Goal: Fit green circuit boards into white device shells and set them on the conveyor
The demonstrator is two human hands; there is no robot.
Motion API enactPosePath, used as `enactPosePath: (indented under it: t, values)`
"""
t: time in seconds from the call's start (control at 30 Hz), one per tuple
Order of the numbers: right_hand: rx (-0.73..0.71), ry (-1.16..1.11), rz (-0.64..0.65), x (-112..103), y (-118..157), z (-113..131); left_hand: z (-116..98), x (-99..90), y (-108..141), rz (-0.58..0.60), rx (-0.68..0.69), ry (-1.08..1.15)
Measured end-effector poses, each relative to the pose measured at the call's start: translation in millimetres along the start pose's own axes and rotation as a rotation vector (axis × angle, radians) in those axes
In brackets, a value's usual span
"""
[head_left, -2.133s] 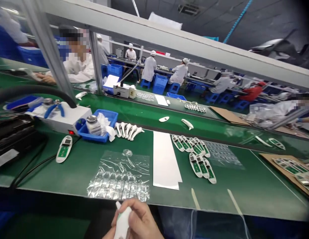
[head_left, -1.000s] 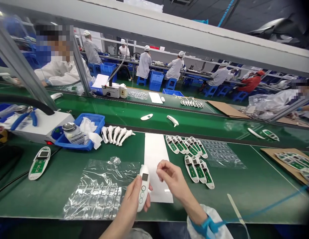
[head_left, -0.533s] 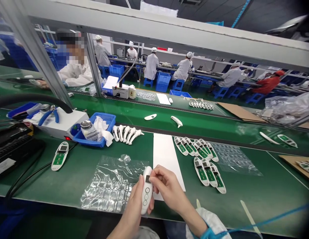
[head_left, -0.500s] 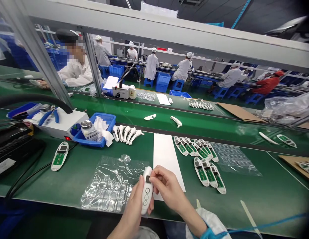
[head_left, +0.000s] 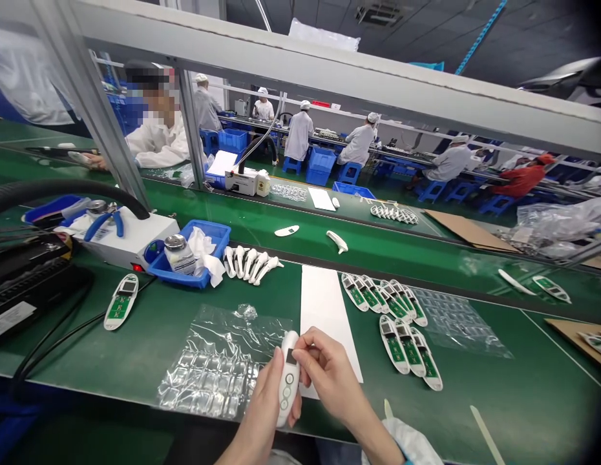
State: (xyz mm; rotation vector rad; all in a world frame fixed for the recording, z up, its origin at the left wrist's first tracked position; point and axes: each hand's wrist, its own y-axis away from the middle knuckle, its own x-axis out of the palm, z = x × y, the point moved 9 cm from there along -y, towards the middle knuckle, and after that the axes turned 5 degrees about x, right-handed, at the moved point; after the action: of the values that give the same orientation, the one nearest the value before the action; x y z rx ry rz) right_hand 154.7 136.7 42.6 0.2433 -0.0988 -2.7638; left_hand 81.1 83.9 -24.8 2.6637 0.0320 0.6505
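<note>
Held over a green worktop (head_left: 479, 378): a white handheld device (head_left: 289, 385)

Found near the worktop's front edge, in view between the clear plastic packing (head_left: 208, 381) and the white sheet (head_left: 324, 300). Wrapped in the left hand (head_left: 262, 402), with the thumb along one flank and fingertips showing past the other. Met beside the screen by the right hand (head_left: 330, 369), with thumb and forefinger bent close together; cannot tell whether pinching the rim or something thin.

Likely to handle light and stiff, as hollow moulded plastic, and to slide a little in dry fingers. Probably sturdy along the flanks, more easily scratched at the screen. Best gripped low by the long sides, clear of screen and buttons.

Looks long, narrow, smooth and round-ended, tilted with the face up. Set near the far end with a dark screen (head_left: 291, 356), partly covered by fingers. Marked below with three round, dark-ringed buttons (head_left: 286, 392) in line; too small to read.
</note>
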Motion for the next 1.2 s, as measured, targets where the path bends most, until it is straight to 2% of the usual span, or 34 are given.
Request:
enactPosePath:
  t: [0.1,0.2,0.3,0.43,0.53,0.63,0.7,0.73,0.77,0.8,0.83,0.87,0.97,1.03,1.07,1.13,1.2]
  values:
    - [0.033,-0.035,-0.017,2,-1,-9,-2,-2.3,-2,-0.008,0.048,-0.06]
    - [0.1,-0.235,0.015,7,-5,-26,-7,-5.5,-7,-0.014,0.119,-0.205]
    - [0.078,-0.336,0.034,11,-9,-33,-9,-9.9,-11,-0.016,0.124,-0.283]
    - [-0.002,-0.273,0.035,10,-7,-22,-7,-16.0,-10,0.006,0.098,-0.301]
    - [-0.032,-0.185,0.155,16,-4,-7,-8,-19.5,-5,0.054,0.043,-0.406]
    - [-0.028,-0.134,0.292,12,-14,2,-36,-18.8,-8,0.099,0.16,-0.649]
    - [-0.053,-0.067,0.259,-13,-36,6,-71,-16.1,-19,0.101,0.321,-0.773]
    - [-0.061,-0.009,0.181,-35,-53,6,-90,-14.5,-29,0.111,0.392,-0.797]
    - [-0.056,0.058,0.079,-62,-72,4,-115,-15.2,-40,0.06,0.514,-0.905]
    - [-0.023,0.133,-0.055,-94,-93,0,-134,-17.8,-57,0.032,0.552,-0.944]
    - [0.011,0.216,-0.256,-133,-111,-3,-151,-20.0,-76,0.021,0.578,-0.973]
    - [0.033,0.252,-0.362,-163,-129,-7,-166,-21.4,-99,0.023,0.596,-1.013]
    - [0.082,0.352,-0.552,-233,-179,-18,-200,-31.7,-173,-0.04,0.587,-1.149]
    - [0.123,0.451,-0.606,-258,-208,-26,-210,-38.9,-224,-0.081,0.508,-1.235]
    - [0.143,0.508,-0.611,-262,-223,-30,-212,-41.8,-247,-0.101,0.461,-1.267]
    - [0.173,0.631,-0.587,-258,-251,-38,-215,-46.4,-288,-0.16,0.38,-1.312]
    - [0.19,0.757,-0.541,-241,-277,-44,-217,-49.2,-319,-0.224,0.318,-1.346]
